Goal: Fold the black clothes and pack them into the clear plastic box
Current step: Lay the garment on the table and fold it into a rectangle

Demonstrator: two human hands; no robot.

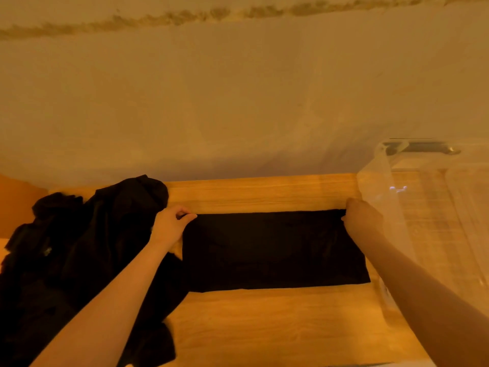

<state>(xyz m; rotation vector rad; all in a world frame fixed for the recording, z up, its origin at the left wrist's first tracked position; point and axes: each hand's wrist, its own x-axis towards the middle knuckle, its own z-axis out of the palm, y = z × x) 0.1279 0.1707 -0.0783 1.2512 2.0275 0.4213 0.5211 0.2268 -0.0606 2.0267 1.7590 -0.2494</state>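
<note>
- Your left hand (171, 221) pinches the far left corner of the flat, rectangular black garment (272, 250); thumb and fingers close on the cloth edge, so this grip is tight on it.
- Your right hand (362, 215) holds the far right corner of the same garment; the fingers curl around the edge of the cloth.
- The garment lies spread on the light wooden counter (264, 327), stretched between your two hands, with its long side across your view.
- On the left, a loose pile of crumpled black clothes (79, 247) lies on the counter, touching the garment's left end and passing under your left forearm.
- On the right, the clear plastic box (434, 213) stands on the counter, just beside your right hand.
- Behind the counter there is a pale wall (238, 88).
</note>
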